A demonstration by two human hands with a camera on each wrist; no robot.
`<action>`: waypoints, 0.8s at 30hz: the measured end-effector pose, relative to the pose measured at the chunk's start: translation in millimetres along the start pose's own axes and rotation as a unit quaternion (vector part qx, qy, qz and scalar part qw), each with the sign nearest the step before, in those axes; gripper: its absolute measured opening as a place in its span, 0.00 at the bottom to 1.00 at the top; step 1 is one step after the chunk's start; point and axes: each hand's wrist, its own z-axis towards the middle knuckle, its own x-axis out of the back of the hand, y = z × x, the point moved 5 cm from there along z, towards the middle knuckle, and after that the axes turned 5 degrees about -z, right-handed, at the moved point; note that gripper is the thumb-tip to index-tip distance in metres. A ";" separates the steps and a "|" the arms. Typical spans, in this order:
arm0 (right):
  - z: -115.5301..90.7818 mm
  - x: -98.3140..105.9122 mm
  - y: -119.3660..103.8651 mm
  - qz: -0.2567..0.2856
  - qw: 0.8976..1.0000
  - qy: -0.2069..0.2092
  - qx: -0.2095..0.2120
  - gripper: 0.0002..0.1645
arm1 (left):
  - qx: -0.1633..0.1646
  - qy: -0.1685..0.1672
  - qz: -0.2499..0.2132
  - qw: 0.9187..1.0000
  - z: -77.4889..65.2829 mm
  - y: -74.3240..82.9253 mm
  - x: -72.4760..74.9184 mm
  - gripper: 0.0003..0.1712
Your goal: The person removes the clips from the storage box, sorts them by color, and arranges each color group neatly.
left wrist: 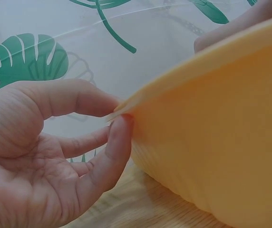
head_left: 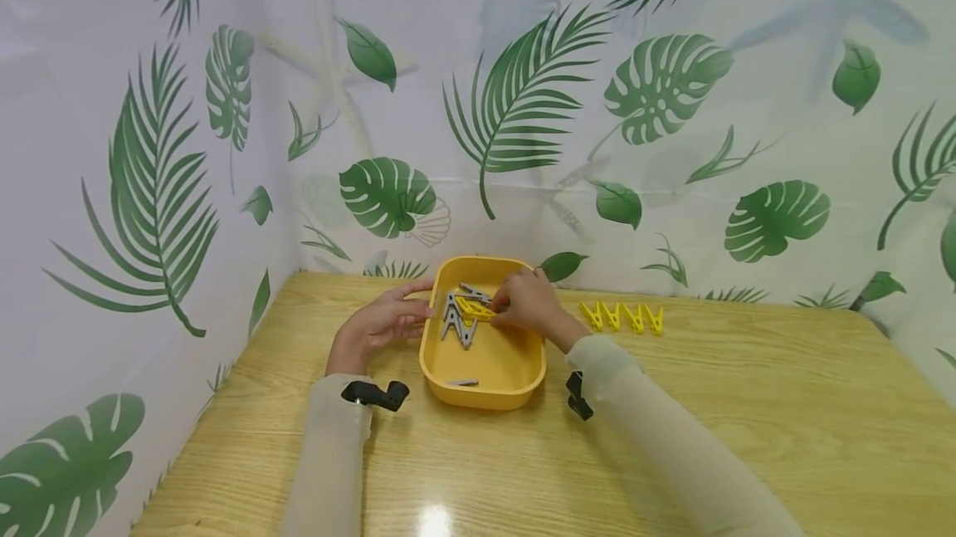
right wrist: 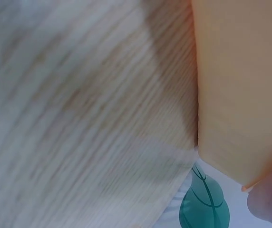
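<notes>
— Pinching the yellow plastic bin at its rim with the left hand, with the right hand inside, at yellow clothespins among gray clothespins; cannot tell whether grasping any.

— Risk from here?

— Possibly dragging gray clothespins along, through overlapping legs.

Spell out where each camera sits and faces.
Head: worn on the head, facing forward and down at the yellow oblong plastic basin on the tan wooden table; left hand, right hand and beige sleeves show.
Left wrist: on that wrist, facing the basin's rim; the left hand pinching it shows, and part of the right.
Right wrist: on that wrist, facing the basin's outer wall and table; only a bit of the right hand shows.
Shared: head and left wrist show the left hand at the rim.
</notes>
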 end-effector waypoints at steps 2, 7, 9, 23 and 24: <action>-0.2 -0.1 0.0 -0.002 1.000 0.005 0.002 0.10 | 0.000 -0.004 0.003 1.000 0.3 -0.1 -0.1 0.37; -0.7 0.5 0.5 0.014 1.000 0.020 0.003 0.08 | 0.001 -0.010 0.002 1.000 0.4 -0.3 -0.2 0.37; -0.2 0.2 1.4 0.026 0.999 0.027 -0.001 0.07 | 0.001 -0.008 0.001 1.000 0.1 0.1 -0.2 0.37; 0.4 0.9 5.2 0.082 0.995 0.060 -0.012 0.06 | 0.000 -0.013 0.001 1.000 0.8 0.3 -1.5 0.38; 0.2 1.5 5.4 0.087 0.994 0.062 -0.015 0.06 | 0.001 -0.012 0.001 1.000 1.2 0.2 -1.2 0.38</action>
